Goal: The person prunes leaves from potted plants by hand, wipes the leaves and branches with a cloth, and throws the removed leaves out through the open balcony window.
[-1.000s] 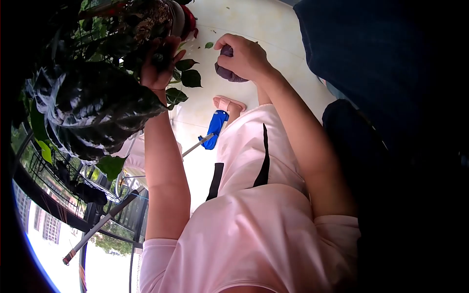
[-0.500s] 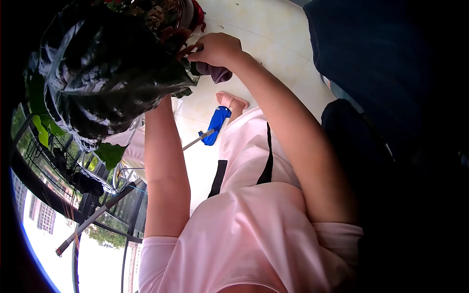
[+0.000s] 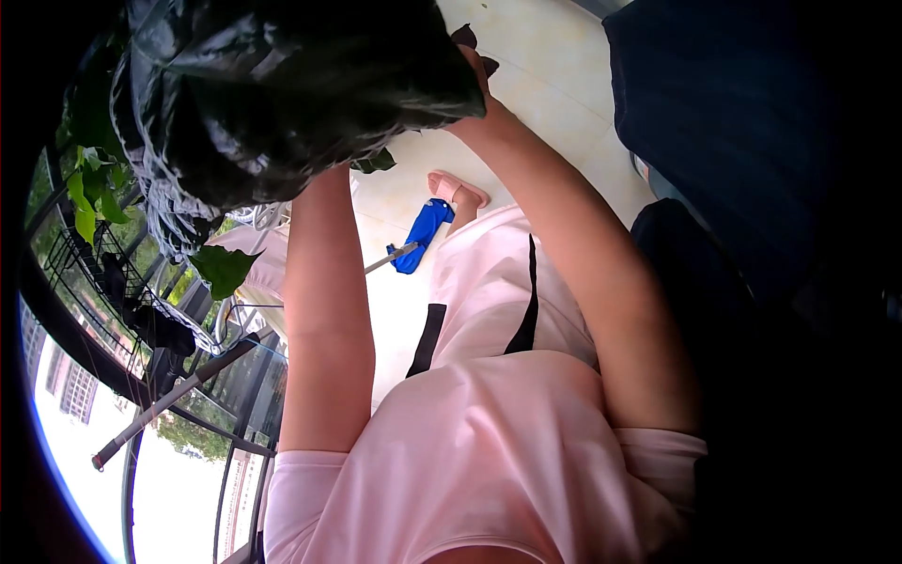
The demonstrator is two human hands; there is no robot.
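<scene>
A large, glossy dark green leaf (image 3: pixel 282 85) fills the upper left and hides most of both hands. My left arm reaches up behind it, and that hand is out of sight. Only an edge of my right hand (image 3: pixel 476 68) shows past the leaf's right tip, its fingers covered. Dark purplish pieces (image 3: pixel 465 38) stick out beside this hand; whether they are cloth or leaf I cannot tell. Smaller green leaves (image 3: pixel 224 270) hang below the big one.
On the pale tiled floor (image 3: pixel 554 103) lies a blue mop head (image 3: pixel 423 235) on a thin pole, by my pink slipper (image 3: pixel 451 186). A grey pole (image 3: pixel 178 399) slants before the window railing at left. Dark fabric (image 3: pixel 714 141) hangs at right.
My right hand, visible earlier beside a purple cloth, has moved up and right and is now mostly behind the leaf. The big leaf has shifted up and right in view.
</scene>
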